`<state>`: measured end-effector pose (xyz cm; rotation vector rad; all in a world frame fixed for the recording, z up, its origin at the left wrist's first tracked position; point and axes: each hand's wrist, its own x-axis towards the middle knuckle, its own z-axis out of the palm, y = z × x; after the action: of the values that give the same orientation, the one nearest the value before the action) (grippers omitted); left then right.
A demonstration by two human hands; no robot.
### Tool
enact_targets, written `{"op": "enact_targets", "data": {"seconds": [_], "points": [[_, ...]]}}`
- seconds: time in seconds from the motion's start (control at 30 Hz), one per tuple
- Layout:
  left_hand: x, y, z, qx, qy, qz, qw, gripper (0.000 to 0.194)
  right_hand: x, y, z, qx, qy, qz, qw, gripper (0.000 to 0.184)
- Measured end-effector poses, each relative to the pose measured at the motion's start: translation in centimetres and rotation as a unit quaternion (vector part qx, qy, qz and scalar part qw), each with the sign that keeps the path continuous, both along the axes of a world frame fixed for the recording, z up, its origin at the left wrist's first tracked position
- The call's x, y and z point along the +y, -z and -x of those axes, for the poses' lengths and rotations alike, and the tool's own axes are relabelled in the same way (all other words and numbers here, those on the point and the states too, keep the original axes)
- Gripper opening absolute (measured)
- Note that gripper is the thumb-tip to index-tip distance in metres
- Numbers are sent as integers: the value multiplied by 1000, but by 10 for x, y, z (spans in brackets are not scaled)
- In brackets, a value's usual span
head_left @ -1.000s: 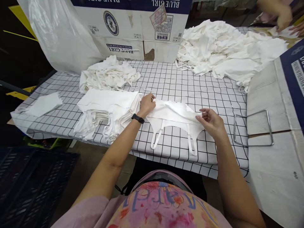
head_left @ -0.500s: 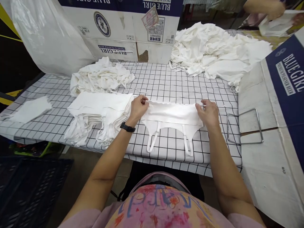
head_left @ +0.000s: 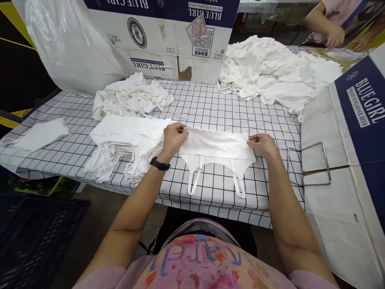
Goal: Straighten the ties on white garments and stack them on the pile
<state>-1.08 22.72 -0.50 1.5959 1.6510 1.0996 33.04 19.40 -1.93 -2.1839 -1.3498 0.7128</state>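
A white strappy camisole top (head_left: 218, 146) lies flat on the checked tablecloth, its two shoulder straps pointing toward me. My left hand (head_left: 174, 138), with a black band on the wrist, pinches its far left corner. At the far right corner, my right hand (head_left: 263, 144) pinches the fabric between thumb and fingers. Just left of my left hand is a neat stack of folded white tops (head_left: 129, 130), straps hanging toward the table's near edge. Behind that stack rests a loose heap of white garments (head_left: 132, 96).
A large pile of white garments (head_left: 270, 68) sits at the back right. Cardboard boxes stand behind (head_left: 168, 36) and at right (head_left: 327, 120), near a bent metal wire frame (head_left: 326, 160). One white piece (head_left: 45, 134) lies far left. A co-worker's hand (head_left: 335, 36) shows beyond.
My right hand's fingers have closed onto the top's right corner. My left hand still holds the left corner. The co-worker's hands have shifted, and the view has tilted slightly.
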Motion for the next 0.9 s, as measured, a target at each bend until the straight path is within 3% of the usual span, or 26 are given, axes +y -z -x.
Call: {"op": "enact_targets", "data": {"seconds": [0.23,0.47,0.57,0.67,0.9], "points": [[-3,-2,-5,13,-4,26,1000,18,20,2,10,-29,17,-4,999,19],[-4,-3,3,-21,-13,13,1000,19,20,2,7,70,20,-70,995,17],[-4,-7,11,-46,-16,6,999,21,7,-3,4,187,22,-136,973,30],[-4,-13,18,-62,-8,-8,998,22,-3,-11,2,290,19,-199,936,31],[-1,-34,23,-97,15,-47,994,19,-5,-45,5,321,29,-295,900,22]]}}
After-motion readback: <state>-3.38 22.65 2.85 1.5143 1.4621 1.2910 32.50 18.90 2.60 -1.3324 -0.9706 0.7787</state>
